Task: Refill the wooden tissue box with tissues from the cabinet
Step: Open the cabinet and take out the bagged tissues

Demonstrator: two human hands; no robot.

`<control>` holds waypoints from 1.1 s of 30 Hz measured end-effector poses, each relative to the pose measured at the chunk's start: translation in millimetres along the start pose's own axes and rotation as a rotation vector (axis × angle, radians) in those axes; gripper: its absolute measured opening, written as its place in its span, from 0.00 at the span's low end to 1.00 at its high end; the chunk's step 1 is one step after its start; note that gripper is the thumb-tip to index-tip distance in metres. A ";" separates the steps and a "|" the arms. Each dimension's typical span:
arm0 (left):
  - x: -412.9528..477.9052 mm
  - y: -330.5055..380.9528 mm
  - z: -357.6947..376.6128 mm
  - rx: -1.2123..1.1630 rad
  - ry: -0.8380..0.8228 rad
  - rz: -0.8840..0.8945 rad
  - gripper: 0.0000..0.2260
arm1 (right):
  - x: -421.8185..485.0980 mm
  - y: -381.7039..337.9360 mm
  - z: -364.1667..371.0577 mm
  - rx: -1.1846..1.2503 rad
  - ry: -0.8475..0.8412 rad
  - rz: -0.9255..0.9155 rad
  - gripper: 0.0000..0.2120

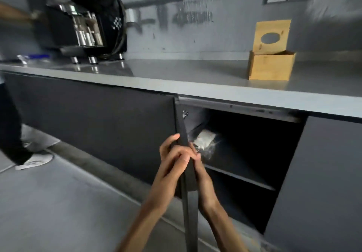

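The square light-wood tissue box (271, 66) stands on the grey countertop (176, 79) at the right, its hinged lid (271, 36) with an oval opening raised upright against the grey wall. Below the counter, the dark cabinet door (186, 153) stands open edge-on. On the upper shelf (244, 165) inside lies a clear plastic-wrapped pack of white tissues (203, 140), blurred. The left hand (172, 153) curls its fingers around the door's edge from the left; the right hand (197, 159) closes on the same edge from the cabinet side, both forearms reaching upward.
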State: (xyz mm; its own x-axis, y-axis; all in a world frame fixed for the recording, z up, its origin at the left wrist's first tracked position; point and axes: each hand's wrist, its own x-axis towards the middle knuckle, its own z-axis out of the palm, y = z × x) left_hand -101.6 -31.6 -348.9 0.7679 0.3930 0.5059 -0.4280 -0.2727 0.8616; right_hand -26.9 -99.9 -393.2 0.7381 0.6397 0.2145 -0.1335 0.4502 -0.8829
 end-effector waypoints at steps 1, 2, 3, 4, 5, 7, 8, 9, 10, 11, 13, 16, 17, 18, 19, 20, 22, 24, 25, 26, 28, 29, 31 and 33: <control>-5.6 4.4 -12.1 -0.099 0.025 -0.065 0.10 | -1.6 13.7 20.5 0.040 0.029 -0.002 0.24; -8.8 8.8 -25.8 -0.207 0.018 -0.150 0.12 | -2.1 25.9 38.4 0.035 0.052 -0.027 0.27; -10.2 14.0 -40.3 -0.312 -0.014 -0.252 0.15 | -1.4 37.8 54.2 -0.007 0.092 -0.059 0.27; -9.6 19.4 -55.6 -0.388 -0.052 -0.354 0.17 | -0.1 47.3 69.1 -0.051 0.148 -0.075 0.25; -7.6 25.3 -71.5 -0.425 -0.079 -0.444 0.19 | 4.5 58.3 80.4 -0.088 0.212 -0.081 0.24; -2.4 33.7 -101.3 -0.393 -0.062 -0.584 0.19 | 10.7 69.9 105.0 -0.160 0.297 -0.121 0.24; 0.1 36.0 -113.0 -0.347 -0.046 -0.630 0.19 | 13.2 75.7 115.4 -0.191 0.326 -0.144 0.26; 2.4 37.5 -123.4 -0.297 -0.044 -0.669 0.18 | 16.6 82.7 124.6 -0.203 0.343 -0.171 0.27; 6.5 40.3 -132.3 -0.239 -0.059 -0.697 0.17 | 21.0 88.2 132.3 -0.232 0.365 -0.190 0.27; 11.4 46.4 -140.7 -0.160 -0.088 -0.718 0.17 | 25.5 92.8 138.2 -0.277 0.386 -0.202 0.26; 28.9 61.3 -156.8 0.081 -0.167 -0.755 0.19 | 33.3 99.4 147.4 -0.411 0.412 -0.222 0.27; 68.1 70.8 -158.3 0.791 -0.278 -0.829 0.29 | 38.6 101.4 147.2 -0.587 0.312 -0.233 0.28; 77.6 66.1 -150.2 1.057 -0.290 -0.794 0.30 | 40.3 103.6 139.8 -0.622 0.232 -0.240 0.28; 84.9 57.3 -139.1 1.260 -0.242 -0.727 0.29 | 42.8 105.0 128.6 -0.657 0.133 -0.256 0.28; 90.1 46.5 -128.6 1.371 -0.150 -0.666 0.28 | 46.2 104.6 115.3 -0.687 0.029 -0.259 0.28; 93.2 33.8 -119.6 1.441 -0.043 -0.621 0.26 | 51.4 101.6 101.8 -0.712 -0.054 -0.259 0.27; 96.9 3.7 -109.0 1.602 0.131 -0.510 0.24 | 63.8 93.9 75.7 -0.794 -0.141 -0.221 0.22; 104.2 -22.9 -101.8 1.754 0.270 -0.367 0.23 | 68.3 89.7 50.9 -0.855 -0.125 -0.141 0.17; 109.0 -30.3 -97.7 1.774 0.314 -0.344 0.22 | 65.2 90.7 36.4 -0.836 -0.099 -0.071 0.15; 114.6 -36.9 -93.0 1.762 0.350 -0.338 0.21 | 59.7 93.2 21.5 -0.779 -0.075 -0.005 0.14; 123.2 -53.0 -89.8 1.763 0.428 -0.321 0.21 | 46.4 101.6 -9.6 -0.639 -0.028 0.139 0.14; 127.5 -60.4 -91.3 1.777 0.473 -0.288 0.22 | 43.5 107.4 -24.0 -0.590 -0.003 0.219 0.15; 134.0 -73.1 -93.8 1.796 0.527 -0.236 0.24 | 46.9 120.3 -53.3 -0.535 0.060 0.326 0.13; 137.4 -81.1 -91.2 1.797 0.531 -0.212 0.28 | 56.4 126.1 -80.1 -0.629 0.112 0.357 0.15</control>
State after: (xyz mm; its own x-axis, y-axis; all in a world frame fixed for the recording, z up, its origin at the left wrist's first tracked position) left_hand -4.8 124.6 -345.6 0.3759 0.6374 0.6726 0.8523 -0.5227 0.0189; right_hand 50.9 -56.9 -525.9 0.7886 0.5974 -0.1456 0.0016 -0.2388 -0.9711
